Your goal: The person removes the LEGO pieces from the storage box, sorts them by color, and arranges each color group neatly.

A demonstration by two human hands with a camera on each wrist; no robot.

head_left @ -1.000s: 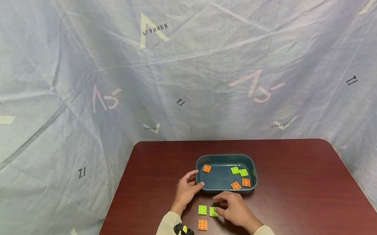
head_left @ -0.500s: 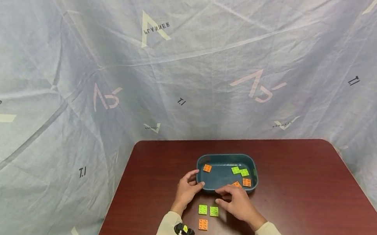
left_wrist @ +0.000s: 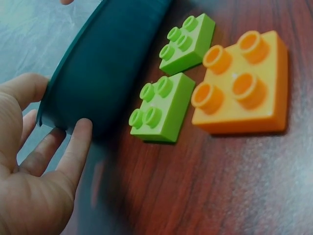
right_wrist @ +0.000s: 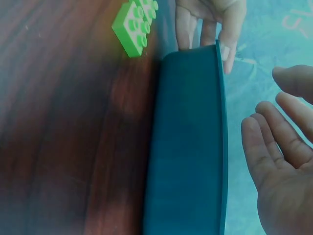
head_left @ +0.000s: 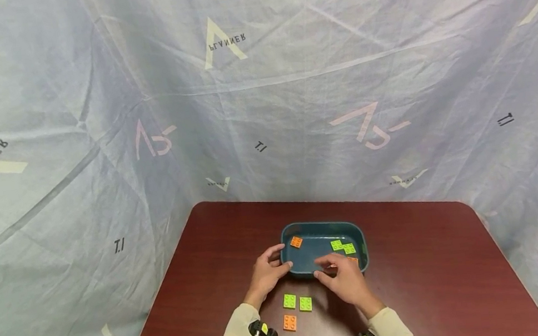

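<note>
A dark teal plastic tub stands on the table. At its near left end my left hand holds the wall, thumb at the rim and fingertips against the outside. Over the tub's near rim hovers my right hand, fingers loosely bent, holding nothing. Between the forearms lie two green toy building bricks, one left and one right, plus an orange brick nearer me. Inside the tub are an orange brick, two green bricks, and orange ones partly covered by my right hand.
The dark red wooden table extends to both sides of the tub. A pale printed cloth hangs behind and around it. Each wrist wears a small black camera, as on the left wrist.
My right hand has left the right green brick, now lying beside the other green one, and moved forward and right over the tub's near rim. The left hand stays on the tub.
</note>
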